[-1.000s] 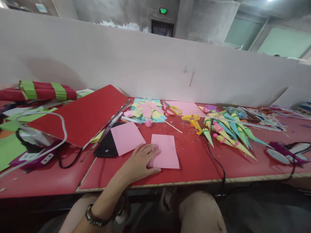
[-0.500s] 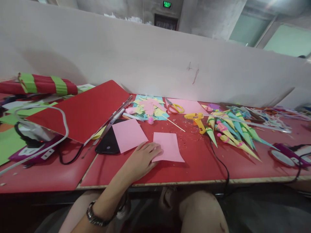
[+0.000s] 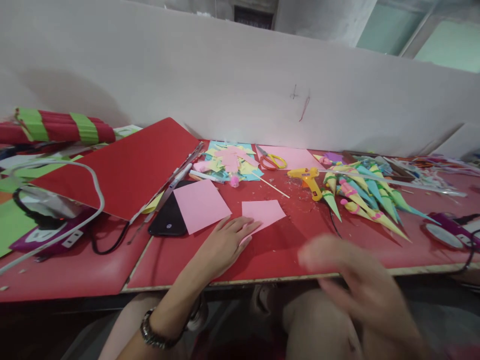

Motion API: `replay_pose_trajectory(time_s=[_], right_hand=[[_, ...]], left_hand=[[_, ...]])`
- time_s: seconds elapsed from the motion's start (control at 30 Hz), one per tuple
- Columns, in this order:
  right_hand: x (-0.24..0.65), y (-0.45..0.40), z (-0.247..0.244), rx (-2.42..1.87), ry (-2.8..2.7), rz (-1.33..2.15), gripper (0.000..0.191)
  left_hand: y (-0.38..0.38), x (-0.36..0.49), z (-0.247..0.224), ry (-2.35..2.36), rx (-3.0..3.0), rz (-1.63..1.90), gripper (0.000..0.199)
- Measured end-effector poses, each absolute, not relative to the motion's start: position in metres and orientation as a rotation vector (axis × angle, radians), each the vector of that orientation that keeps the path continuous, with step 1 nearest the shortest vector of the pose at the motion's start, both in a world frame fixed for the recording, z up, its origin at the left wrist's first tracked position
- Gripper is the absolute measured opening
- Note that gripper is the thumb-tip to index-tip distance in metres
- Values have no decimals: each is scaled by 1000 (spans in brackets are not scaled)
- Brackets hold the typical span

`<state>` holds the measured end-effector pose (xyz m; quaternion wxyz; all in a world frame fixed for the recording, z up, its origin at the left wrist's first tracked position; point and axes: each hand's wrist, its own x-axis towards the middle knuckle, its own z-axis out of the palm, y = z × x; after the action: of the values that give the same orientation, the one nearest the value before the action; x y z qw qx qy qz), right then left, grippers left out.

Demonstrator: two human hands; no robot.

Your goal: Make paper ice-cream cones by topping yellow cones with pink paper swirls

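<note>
My left hand [image 3: 225,245] lies palm down with its fingers stretched out, the fingertips on a small pink sheet of paper [image 3: 262,212]. The sheet's near right edge slants toward those fingers; whether it is folded or lifted there I cannot tell. Under part of my left hand, a second pink sheet [image 3: 202,205] overlaps a black phone [image 3: 167,217]. My right hand [image 3: 348,275] is above the table's front edge, apart from the paper. Motion smears its fingers, and nothing can be made out in them.
A yellow glue gun [image 3: 307,180], scissors [image 3: 272,159] and a pile of paper cones [image 3: 363,192] lie to the right. Paper scraps [image 3: 230,160] and a thin stick [image 3: 273,185] are at the back. Leftward are a red board [image 3: 127,165] and a purple power strip [image 3: 52,232].
My right hand has come into view from the lower right. The small pink sheet's near right corner no longer lies spread out toward the front. My left hand stays on it.
</note>
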<state>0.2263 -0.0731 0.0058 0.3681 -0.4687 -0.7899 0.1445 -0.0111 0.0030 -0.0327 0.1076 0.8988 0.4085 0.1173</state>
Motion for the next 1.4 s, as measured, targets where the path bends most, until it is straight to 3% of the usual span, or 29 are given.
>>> replay_pose_trajectory(time_s=[0.13,0.27,0.43,0.5,0.87,1.07,1.23,1.4], right_hand=[[215,-39,-13,-1273,-1976,355,43],[216,-28,-22,-1251,-2093,402,20],[223,-40,-20,-1248,-2303,252,27],[225,-42,-19,-1220,-2426,225,27],[237,-9,-15,-1107,-2468,799,23],[212,2,-14,-1227,-2492,599,25],[199,10,-22,-1308,-2492,436,23],[194,14,-28,-1400,-2458,335,24]], left_hand=[[3,-13,-31,1107,2679,347,42],[2,-15,-27,953,2702,276,40],[3,-22,-23,907,2668,241,57],[3,-23,-23,967,2655,217,52],[4,-19,-31,1079,2658,212,58],[5,-14,-32,1140,2625,302,60],[4,-9,-33,1190,2615,326,74],[3,-8,-34,1210,2623,308,72]])
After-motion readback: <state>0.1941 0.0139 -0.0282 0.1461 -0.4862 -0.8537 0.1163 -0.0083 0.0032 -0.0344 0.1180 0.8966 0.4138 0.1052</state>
